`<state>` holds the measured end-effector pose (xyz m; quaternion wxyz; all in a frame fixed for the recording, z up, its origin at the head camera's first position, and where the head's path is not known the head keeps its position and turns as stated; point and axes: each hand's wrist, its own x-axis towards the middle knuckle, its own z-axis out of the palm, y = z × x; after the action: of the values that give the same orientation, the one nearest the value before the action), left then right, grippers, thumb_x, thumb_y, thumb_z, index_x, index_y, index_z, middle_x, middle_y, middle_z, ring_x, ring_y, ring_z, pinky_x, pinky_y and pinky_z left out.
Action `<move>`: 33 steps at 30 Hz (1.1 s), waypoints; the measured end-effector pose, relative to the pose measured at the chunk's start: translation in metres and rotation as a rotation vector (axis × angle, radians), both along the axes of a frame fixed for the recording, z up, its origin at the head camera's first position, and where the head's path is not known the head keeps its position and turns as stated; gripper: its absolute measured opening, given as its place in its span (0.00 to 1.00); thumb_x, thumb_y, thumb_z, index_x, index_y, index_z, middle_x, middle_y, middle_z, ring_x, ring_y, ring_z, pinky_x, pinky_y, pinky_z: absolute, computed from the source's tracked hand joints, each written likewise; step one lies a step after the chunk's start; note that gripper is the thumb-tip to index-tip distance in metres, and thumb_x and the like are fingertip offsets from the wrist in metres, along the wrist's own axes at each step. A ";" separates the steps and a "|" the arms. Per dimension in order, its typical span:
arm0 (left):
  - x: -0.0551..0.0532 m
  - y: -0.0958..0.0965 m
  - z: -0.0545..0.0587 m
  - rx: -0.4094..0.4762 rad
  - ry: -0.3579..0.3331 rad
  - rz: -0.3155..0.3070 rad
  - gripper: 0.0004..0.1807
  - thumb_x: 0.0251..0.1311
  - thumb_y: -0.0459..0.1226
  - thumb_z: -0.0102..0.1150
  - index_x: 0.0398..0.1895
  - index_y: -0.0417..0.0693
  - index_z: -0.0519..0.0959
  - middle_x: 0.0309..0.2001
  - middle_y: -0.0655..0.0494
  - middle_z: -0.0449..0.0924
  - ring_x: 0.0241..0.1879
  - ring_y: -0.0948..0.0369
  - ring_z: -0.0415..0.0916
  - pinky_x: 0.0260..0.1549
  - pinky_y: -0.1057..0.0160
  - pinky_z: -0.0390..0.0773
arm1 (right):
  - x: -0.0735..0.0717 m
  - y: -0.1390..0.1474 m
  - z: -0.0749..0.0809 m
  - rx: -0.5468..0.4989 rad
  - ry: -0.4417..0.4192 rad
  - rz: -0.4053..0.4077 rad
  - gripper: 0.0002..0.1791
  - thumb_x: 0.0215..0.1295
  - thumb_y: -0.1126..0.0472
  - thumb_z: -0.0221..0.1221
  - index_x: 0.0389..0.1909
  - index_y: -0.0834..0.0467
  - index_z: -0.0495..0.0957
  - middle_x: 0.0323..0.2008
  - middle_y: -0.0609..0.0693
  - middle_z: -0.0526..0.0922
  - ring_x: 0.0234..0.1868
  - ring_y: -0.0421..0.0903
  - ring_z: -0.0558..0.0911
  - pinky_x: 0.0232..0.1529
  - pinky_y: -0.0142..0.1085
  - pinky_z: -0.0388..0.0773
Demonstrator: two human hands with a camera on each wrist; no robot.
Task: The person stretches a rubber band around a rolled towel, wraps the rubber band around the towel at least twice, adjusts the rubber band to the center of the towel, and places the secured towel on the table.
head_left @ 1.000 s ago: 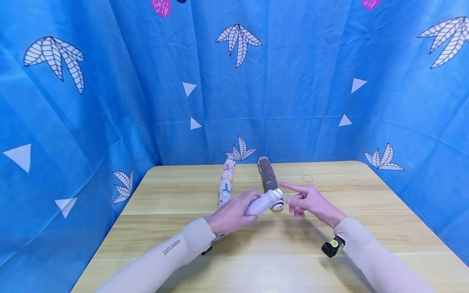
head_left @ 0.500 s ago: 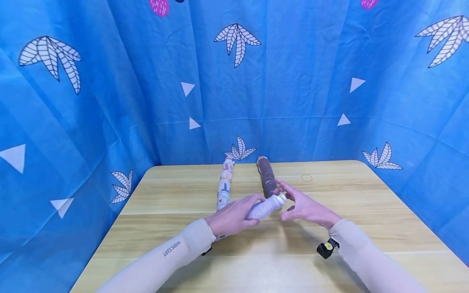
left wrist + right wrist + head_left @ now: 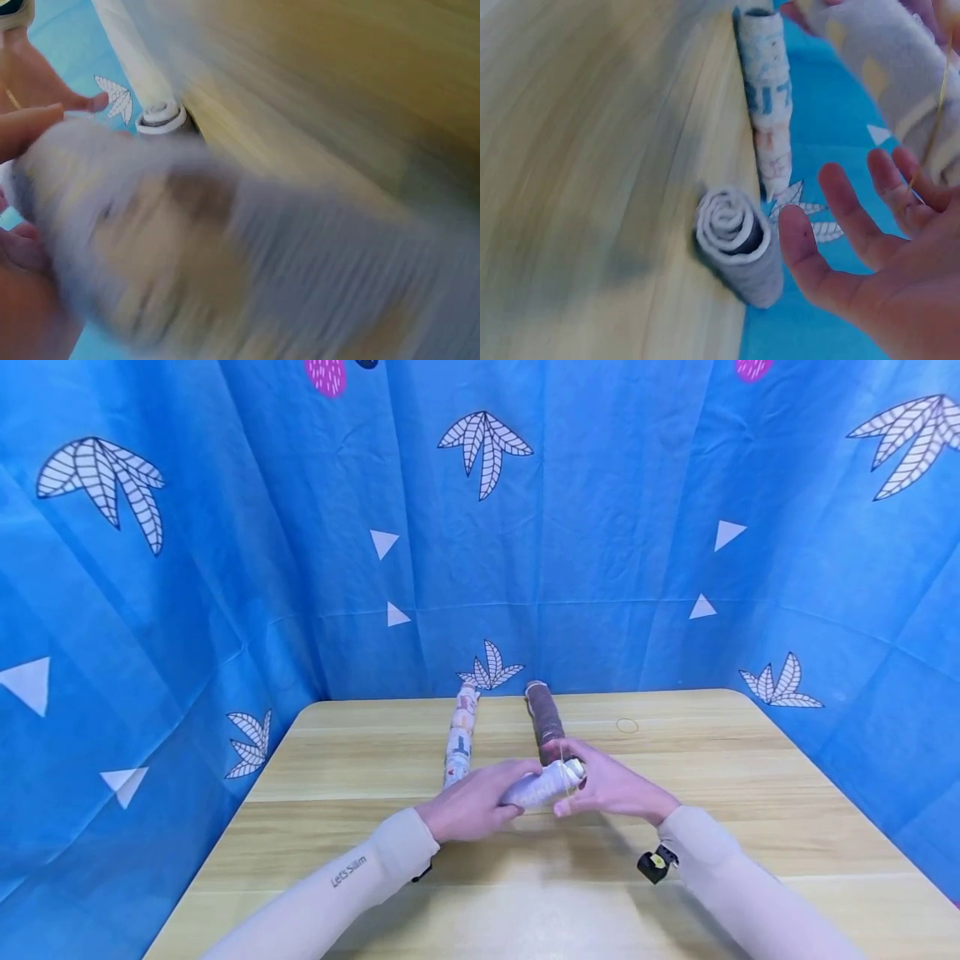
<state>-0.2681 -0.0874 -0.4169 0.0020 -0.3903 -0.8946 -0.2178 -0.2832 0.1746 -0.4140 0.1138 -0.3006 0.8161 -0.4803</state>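
A pale lavender rolled cloth (image 3: 538, 788), printed with yellowish patches, is gripped by my left hand (image 3: 474, 803) and slants up to the right above the table. My right hand (image 3: 617, 783) curves around its far end, index finger on the far side and thumb on the near side. Those fingers hold a thin yellow rubber band (image 3: 936, 135) stretched across the roll's end. Only part of the band shows. In the left wrist view the roll is blurred and fills the lower half.
A brown rolled cloth (image 3: 545, 718) with a white spiral end lies just behind the hands. To its left lies a white patterned roll (image 3: 461, 735), partly hidden by the left hand. A loose rubber band (image 3: 628, 732) is at the back right. Blue curtains (image 3: 615, 527) surround the wooden table.
My right hand has moved left, from beside the roll to around its end, bringing the rubber band over it. The left hand still grips the roll, nearly in place.
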 end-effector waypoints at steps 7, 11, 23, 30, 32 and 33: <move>-0.001 -0.002 0.000 0.021 0.047 -0.032 0.28 0.69 0.39 0.60 0.69 0.67 0.66 0.66 0.62 0.73 0.59 0.63 0.75 0.58 0.56 0.78 | 0.001 0.000 -0.003 -0.056 -0.021 0.013 0.49 0.49 0.59 0.77 0.70 0.60 0.61 0.58 0.58 0.75 0.52 0.54 0.78 0.52 0.42 0.79; 0.000 0.002 0.001 -0.005 0.106 -0.054 0.26 0.68 0.38 0.61 0.67 0.65 0.67 0.65 0.60 0.74 0.57 0.61 0.78 0.54 0.57 0.80 | 0.005 -0.008 0.002 -0.034 0.002 0.003 0.47 0.47 0.56 0.78 0.68 0.57 0.64 0.58 0.56 0.75 0.51 0.52 0.79 0.51 0.41 0.80; 0.001 0.004 0.001 -0.063 0.293 -0.037 0.28 0.66 0.35 0.61 0.67 0.62 0.69 0.48 0.59 0.76 0.32 0.65 0.75 0.31 0.69 0.78 | 0.015 -0.022 0.006 0.107 0.151 -0.087 0.42 0.41 0.42 0.79 0.58 0.50 0.74 0.47 0.46 0.81 0.44 0.45 0.80 0.45 0.38 0.80; 0.004 0.008 -0.003 0.049 0.349 -0.046 0.30 0.67 0.40 0.62 0.71 0.62 0.66 0.49 0.59 0.75 0.32 0.66 0.74 0.25 0.72 0.74 | 0.017 -0.029 0.009 0.080 0.106 -0.144 0.33 0.46 0.46 0.78 0.53 0.47 0.78 0.40 0.45 0.83 0.37 0.44 0.82 0.37 0.38 0.82; 0.004 0.009 -0.003 0.063 0.396 -0.072 0.30 0.66 0.39 0.64 0.69 0.62 0.68 0.46 0.57 0.74 0.29 0.66 0.72 0.20 0.75 0.69 | 0.017 -0.032 0.011 0.068 0.101 -0.146 0.32 0.45 0.46 0.78 0.52 0.46 0.78 0.41 0.45 0.84 0.37 0.45 0.83 0.37 0.38 0.83; 0.004 0.009 -0.003 0.064 0.414 -0.077 0.29 0.66 0.39 0.64 0.69 0.62 0.69 0.46 0.57 0.74 0.28 0.66 0.72 0.20 0.76 0.68 | 0.018 -0.033 0.013 0.068 0.104 -0.150 0.32 0.45 0.45 0.78 0.52 0.47 0.79 0.41 0.45 0.84 0.37 0.45 0.83 0.37 0.38 0.83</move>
<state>-0.2641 -0.0781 -0.4195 0.1899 -0.4602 -0.8522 -0.1613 -0.2652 0.1413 -0.4009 0.0453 -0.2591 0.8569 -0.4433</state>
